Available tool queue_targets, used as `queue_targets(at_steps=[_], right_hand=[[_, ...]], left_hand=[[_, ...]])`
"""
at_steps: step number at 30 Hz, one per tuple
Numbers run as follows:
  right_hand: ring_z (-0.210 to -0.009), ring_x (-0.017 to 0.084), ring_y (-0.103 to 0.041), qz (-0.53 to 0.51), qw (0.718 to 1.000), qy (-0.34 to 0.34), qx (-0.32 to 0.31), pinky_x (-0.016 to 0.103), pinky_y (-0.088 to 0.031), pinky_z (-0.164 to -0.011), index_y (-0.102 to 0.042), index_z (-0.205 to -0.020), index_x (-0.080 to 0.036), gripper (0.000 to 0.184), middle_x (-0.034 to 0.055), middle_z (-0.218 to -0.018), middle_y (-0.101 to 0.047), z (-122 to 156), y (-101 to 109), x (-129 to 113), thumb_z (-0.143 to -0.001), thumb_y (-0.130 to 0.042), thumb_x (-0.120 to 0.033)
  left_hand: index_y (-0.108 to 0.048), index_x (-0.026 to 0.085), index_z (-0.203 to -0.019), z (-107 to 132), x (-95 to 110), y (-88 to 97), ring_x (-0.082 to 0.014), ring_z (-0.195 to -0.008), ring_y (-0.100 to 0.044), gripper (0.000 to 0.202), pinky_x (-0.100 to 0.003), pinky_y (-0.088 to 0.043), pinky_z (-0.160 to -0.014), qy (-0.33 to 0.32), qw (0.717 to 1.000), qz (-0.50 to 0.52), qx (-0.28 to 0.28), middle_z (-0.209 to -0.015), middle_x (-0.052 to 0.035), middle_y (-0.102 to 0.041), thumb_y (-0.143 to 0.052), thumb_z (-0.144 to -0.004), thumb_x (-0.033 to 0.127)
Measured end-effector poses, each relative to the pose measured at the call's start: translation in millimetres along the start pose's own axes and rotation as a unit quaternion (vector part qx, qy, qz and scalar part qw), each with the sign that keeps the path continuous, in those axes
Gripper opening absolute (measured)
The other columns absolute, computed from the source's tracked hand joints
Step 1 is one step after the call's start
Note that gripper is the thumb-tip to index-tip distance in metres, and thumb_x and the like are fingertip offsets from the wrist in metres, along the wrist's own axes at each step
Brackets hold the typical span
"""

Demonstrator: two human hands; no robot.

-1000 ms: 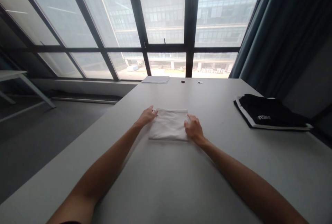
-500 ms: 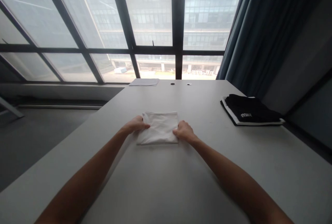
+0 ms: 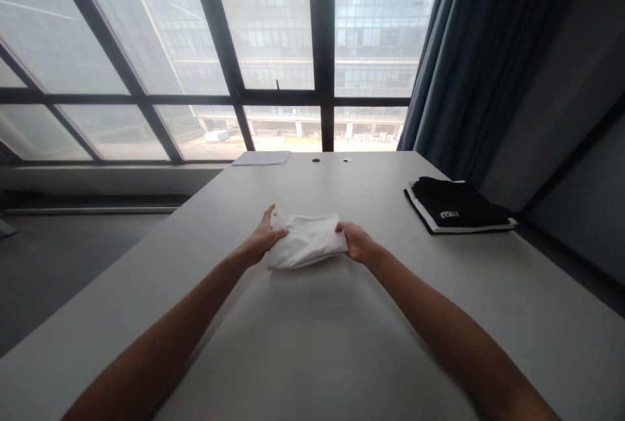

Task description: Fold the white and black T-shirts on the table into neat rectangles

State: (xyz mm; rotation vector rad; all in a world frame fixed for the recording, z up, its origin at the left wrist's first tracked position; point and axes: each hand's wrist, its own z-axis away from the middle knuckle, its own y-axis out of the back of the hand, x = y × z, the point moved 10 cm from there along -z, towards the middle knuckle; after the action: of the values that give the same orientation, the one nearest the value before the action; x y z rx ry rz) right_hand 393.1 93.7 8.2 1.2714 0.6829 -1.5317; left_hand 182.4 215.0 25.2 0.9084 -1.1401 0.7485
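Observation:
A folded white garment (image 3: pixel 307 242), its exact kind not plain, is held up at the middle of the table between my two hands. My left hand (image 3: pixel 263 239) grips its left edge, thumb on top and the other fingers partly hidden behind it. On the opposite side, my right hand (image 3: pixel 355 240) is closed on the right edge with the thumb over the cloth. The cloth sags and creases a little, and its right side looks raised off the tabletop.
On the right of the white table (image 3: pixel 312 336) lies a stack of folded black and white clothes (image 3: pixel 456 206), with white lettering on the top black one. White sheets (image 3: pixel 262 158) rest at the far left edge. Windows and a blue curtain (image 3: pixel 449 56) stand beyond.
The folded white garment, flat on the table before, is now lifted and bent in my hands, a bit further right. The view has turned slightly to the right.

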Motion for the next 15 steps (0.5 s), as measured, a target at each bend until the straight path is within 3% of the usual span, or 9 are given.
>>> queue_targets(at_steps=[5, 8, 11, 15], right_hand=[[-0.078, 0.024, -0.067, -0.026, 0.999, 0.029, -0.016, 0.031, -0.057, -0.071, -0.067, -0.096, -0.009, 0.028, 0.0111, -0.076, -0.069, 26, 67, -6, -0.080, -0.048, -0.022], [-0.084, 0.026, -0.067, 0.002, 0.998, 0.055, 0.014, 0.033, -0.056, -0.075, -0.069, -0.101, -0.007, 0.033, 0.0137, -0.083, -0.071, 47, 128, -17, -0.081, -0.048, -0.024], [-0.086, 0.027, -0.067, 0.013, 0.995, 0.082, 0.062, 0.033, -0.055, -0.075, -0.070, -0.107, -0.006, 0.039, 0.0147, -0.088, -0.072, 66, 199, -36, -0.082, -0.046, -0.024], [-0.084, 0.026, -0.066, -0.007, 0.988, 0.097, 0.120, 0.033, -0.054, -0.074, -0.069, -0.110, -0.004, 0.042, 0.0154, -0.089, -0.072, 77, 300, -61, -0.082, -0.044, -0.022]], left_hand=[[-0.058, 0.021, -0.140, 15, 29, -58.8, -0.0217, -0.104, -0.068, 0.063, -0.026, -0.059, -0.080, -0.055, 0.996, 0.045, -0.056, -0.143, -0.0136, -0.055, -0.071, -0.079, 0.016], [-0.056, 0.018, -0.142, 18, 55, -104.7, -0.0215, -0.103, -0.067, 0.063, -0.027, -0.059, -0.081, -0.087, 0.990, 0.071, -0.080, -0.135, -0.0134, -0.061, -0.068, -0.080, 0.015], [-0.049, 0.019, -0.148, 17, 92, -162.9, -0.0210, -0.093, -0.068, 0.072, -0.027, -0.059, -0.072, -0.130, 0.980, 0.095, -0.113, -0.129, -0.0140, -0.063, -0.070, -0.079, 0.017], [-0.039, 0.024, -0.155, 6, 152, -256.7, -0.0202, -0.089, -0.066, 0.082, -0.029, -0.059, -0.067, -0.183, 0.962, 0.106, -0.173, -0.134, -0.0154, -0.057, -0.074, -0.080, 0.021]])
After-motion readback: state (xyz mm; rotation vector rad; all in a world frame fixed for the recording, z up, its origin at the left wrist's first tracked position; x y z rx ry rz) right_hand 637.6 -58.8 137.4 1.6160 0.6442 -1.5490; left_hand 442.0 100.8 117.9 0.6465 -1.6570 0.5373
